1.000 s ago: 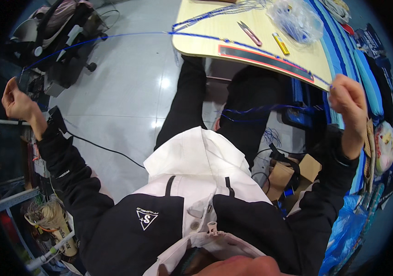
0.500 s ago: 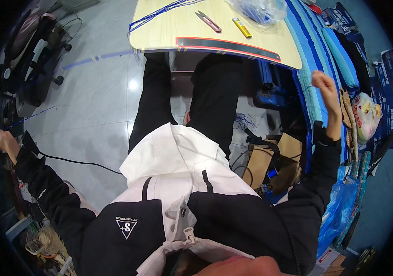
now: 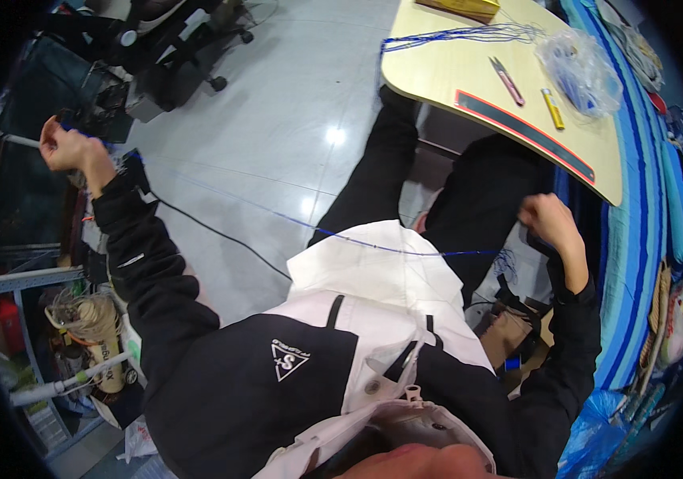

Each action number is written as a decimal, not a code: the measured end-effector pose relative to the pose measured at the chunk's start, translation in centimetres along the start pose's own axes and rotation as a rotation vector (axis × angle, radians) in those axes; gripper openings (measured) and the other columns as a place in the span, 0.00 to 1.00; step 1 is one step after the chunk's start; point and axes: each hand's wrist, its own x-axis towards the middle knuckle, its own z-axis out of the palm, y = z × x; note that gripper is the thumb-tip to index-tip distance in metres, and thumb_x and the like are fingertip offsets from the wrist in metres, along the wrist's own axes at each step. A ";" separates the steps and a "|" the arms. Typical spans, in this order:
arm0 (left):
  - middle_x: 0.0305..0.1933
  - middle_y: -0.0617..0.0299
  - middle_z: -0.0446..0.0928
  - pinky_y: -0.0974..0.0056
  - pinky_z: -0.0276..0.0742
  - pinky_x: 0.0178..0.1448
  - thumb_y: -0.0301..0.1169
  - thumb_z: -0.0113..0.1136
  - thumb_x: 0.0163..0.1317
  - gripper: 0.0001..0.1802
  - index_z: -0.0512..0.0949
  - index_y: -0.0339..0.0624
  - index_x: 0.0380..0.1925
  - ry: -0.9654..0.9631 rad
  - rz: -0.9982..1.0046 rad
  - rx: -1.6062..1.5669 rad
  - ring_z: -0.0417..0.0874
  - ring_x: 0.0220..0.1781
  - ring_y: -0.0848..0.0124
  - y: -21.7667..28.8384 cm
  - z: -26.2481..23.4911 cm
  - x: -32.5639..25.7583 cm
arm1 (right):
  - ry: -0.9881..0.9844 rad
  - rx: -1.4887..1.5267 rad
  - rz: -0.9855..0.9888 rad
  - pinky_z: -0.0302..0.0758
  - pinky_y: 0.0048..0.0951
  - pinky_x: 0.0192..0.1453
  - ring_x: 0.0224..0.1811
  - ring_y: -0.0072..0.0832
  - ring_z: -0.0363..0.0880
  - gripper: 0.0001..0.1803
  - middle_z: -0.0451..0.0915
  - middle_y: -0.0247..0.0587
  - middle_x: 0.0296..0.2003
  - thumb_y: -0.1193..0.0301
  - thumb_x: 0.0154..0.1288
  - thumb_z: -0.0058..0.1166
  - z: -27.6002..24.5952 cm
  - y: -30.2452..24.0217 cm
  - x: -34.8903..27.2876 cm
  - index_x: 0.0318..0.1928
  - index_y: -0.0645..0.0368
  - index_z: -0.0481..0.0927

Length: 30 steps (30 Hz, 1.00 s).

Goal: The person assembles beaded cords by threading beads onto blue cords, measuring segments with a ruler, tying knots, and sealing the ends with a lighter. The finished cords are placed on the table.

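A single thin blue cord [image 3: 373, 244] runs taut across the middle of the frame, from the left hand [image 3: 70, 152] at the upper left to the right hand [image 3: 547, 223] at centre right, passing over the person's white-and-black jacket [image 3: 341, 351]. Both hands are clenched, each closed on one end of the cord; loose blue strands hang tangled just below the right hand. On the pale wooden table [image 3: 469, 72] at the upper right lie one bundle of blue cords [image 3: 469, 33], one pink-handled cutter [image 3: 508, 80], one yellow cutter [image 3: 552, 108] and one clear plastic bag [image 3: 579, 68] with blue contents. One office chair [image 3: 174, 40] stands at the upper left.
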 end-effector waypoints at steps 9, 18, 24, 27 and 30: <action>0.30 0.64 0.78 0.77 0.52 0.19 0.23 0.57 0.60 0.01 0.76 0.38 0.30 -0.091 -0.162 -0.132 0.64 0.19 0.84 5.3 2.0 -3.1 | 0.409 0.592 -0.601 0.71 0.32 0.52 0.52 0.40 0.73 0.34 0.71 0.58 0.51 0.47 0.65 0.42 1.1 -28.1 9.7 0.59 0.64 0.65; 0.29 0.62 0.78 0.75 0.69 0.31 0.22 0.57 0.59 0.02 0.77 0.34 0.28 -0.056 -0.034 0.054 0.74 0.30 0.76 -2.9 -1.0 -2.1 | -0.172 1.286 -0.631 0.64 0.18 0.33 0.29 0.15 0.65 0.18 0.69 0.27 0.24 0.59 0.69 0.43 -5.0 -22.1 8.8 0.27 0.59 0.73; 0.29 0.65 0.78 0.75 0.68 0.32 0.26 0.59 0.60 0.04 0.78 0.37 0.29 -0.220 -0.163 0.064 0.72 0.27 0.78 -4.4 -1.6 -5.4 | -0.530 1.254 -0.745 0.63 0.16 0.31 0.24 0.15 0.62 0.16 0.68 0.28 0.21 0.62 0.71 0.42 -7.5 -18.8 7.2 0.35 0.61 0.76; 0.28 0.67 0.78 0.78 0.56 0.20 0.26 0.59 0.60 0.02 0.79 0.39 0.30 -0.209 -0.280 -0.081 0.65 0.20 0.83 -2.9 -0.9 -6.7 | -0.515 1.215 -0.588 0.66 0.16 0.34 0.25 0.15 0.64 0.21 0.70 0.30 0.24 0.59 0.71 0.41 -9.2 -20.4 7.0 0.52 0.64 0.72; 0.29 0.69 0.76 0.78 0.54 0.18 0.25 0.58 0.60 0.01 0.78 0.43 0.32 -0.271 -0.464 -0.170 0.63 0.19 0.85 -1.3 0.6 -10.0 | -0.371 1.176 -0.658 0.66 0.17 0.32 0.23 0.18 0.66 0.21 0.70 0.29 0.23 0.56 0.69 0.44 -12.2 -22.8 7.6 0.42 0.63 0.77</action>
